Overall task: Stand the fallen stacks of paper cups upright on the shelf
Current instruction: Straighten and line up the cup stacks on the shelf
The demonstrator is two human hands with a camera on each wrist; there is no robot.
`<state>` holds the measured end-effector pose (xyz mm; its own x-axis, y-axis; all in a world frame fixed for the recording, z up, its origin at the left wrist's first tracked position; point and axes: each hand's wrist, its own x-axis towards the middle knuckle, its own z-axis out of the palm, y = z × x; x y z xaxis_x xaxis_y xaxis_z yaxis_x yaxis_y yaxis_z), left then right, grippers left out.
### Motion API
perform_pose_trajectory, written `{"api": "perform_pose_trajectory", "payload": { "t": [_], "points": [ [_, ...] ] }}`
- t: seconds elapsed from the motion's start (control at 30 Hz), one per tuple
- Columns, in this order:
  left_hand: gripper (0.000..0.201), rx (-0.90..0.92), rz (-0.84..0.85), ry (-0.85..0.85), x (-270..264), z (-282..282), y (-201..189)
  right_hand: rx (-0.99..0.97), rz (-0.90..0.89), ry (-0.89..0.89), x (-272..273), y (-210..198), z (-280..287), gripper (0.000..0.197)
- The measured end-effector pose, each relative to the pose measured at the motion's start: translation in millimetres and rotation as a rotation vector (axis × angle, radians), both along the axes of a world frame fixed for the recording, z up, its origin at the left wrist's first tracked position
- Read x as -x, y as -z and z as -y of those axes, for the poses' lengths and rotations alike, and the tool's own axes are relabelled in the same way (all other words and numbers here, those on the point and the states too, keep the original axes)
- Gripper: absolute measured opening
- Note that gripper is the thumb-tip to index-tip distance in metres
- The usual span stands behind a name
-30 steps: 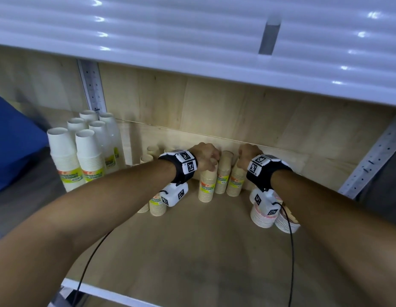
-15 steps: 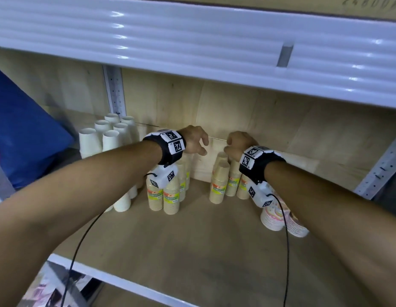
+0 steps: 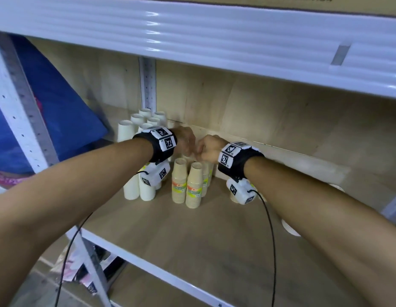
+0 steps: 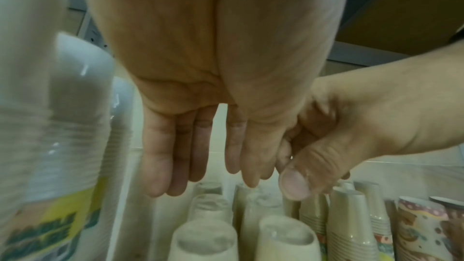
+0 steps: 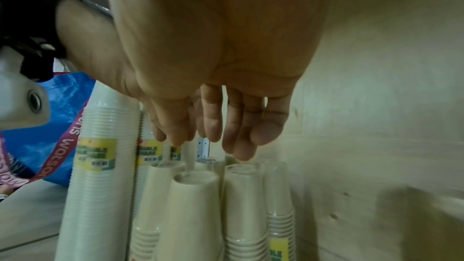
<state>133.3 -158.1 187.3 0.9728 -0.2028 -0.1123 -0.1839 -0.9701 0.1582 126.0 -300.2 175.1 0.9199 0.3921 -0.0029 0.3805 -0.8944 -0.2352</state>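
Surface: light wood-grain shelf board [image 3: 214,244] w/ white front edge; matching wood back panel [image 3: 281,111] behind. White ribbed upper shelf edge [image 3: 192,32] runs overhead, close above the working bay. Perforated metal upright [image 3: 147,85] at rear, 2nd upright [image 3: 17,103] at front L. Blue bag [image 3: 59,103] sits beyond the L upright, outside the bay.

Task items: brown cup stacks [image 3: 188,185] stand upright, rims down, grouped mid-shelf near the back panel, touching one another. White cup stacks [image 3: 135,156] stand upright just L of them, in the rear L corner by the metal upright, partly hidden by the L wrist. Patterned cup stacks [image 4: 422,229] are just R of the brown group; from the head view they are mostly hidden behind the R arm, so upright or lying: cannot tell.

Hands: L hand [image 3: 185,140] and R hand [image 3: 209,149] hover together directly above the brown group, nearly touching each other. L wrist view: L fingers [image 4: 160,156] straight, pointing down, holding nothing. R wrist view: R fingers [image 5: 213,118] hang loosely extended, tips just above the cup bottoms, no grip on any stack. Both hands free.

Clearance: front half of the board, between the stacks and the white front edge, is bare wood under the forearms. Rear zone is tight: stacks crowd the back panel and L corner. Cables [image 3: 270,229] from the wrist units hang over the front of the shelf.
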Motion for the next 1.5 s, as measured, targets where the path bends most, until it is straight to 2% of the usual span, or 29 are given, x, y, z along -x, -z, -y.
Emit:
{"api": "perform_pose_trajectory", "payload": {
  "t": [0.1, 0.3, 0.53, 0.77, 0.93, 1.03, 1.2, 1.5],
  "points": [
    [0.026, 0.003, 0.002, -0.023, 2.9, -7.5, 10.1, 0.041, -0.03, -0.018, 4.2, 5.2, -8.1, 0.015],
    [0.042, -0.006, -0.035, -0.022, 7.4, -10.9, 21.5, 0.11, -0.063, -0.06, 5.7, 13.6, -14.1, 0.033],
    [0.033, 0.03, -0.09, -0.003, 9.1, -13.1, 38.7, 0.112, -0.09, -0.029, 6.1, 29.1, -15.4, 0.037],
    [0.032, 0.062, -0.098, 0.022, 14.1, -13.9, 38.9, 0.084, -0.086, -0.013, 8.5, 34.5, -11.7, 0.024],
    [0.032, 0.065, -0.07, 0.052, 14.8, -10.3, 40.5, 0.059, -0.076, -0.006, 13.4, 32.5, -4.3, 0.029],
    [0.029, 0.059, -0.076, 0.068, 15.1, -6.5, 36.5, 0.036, -0.082, -0.006, 16.4, 29.2, 2.6, 0.035],
    [0.028, 0.077, -0.101, 0.091, 15.2, 13.3, 21.8, 0.028, -0.102, 0.019, 19.2, 19.6, 21.8, 0.033],
    [0.024, 0.117, -0.111, 0.174, 13.8, 71.7, 13.1, 0.056, -0.106, 0.16, 28.2, 9.4, 84.0, 0.045]
  ]
}}
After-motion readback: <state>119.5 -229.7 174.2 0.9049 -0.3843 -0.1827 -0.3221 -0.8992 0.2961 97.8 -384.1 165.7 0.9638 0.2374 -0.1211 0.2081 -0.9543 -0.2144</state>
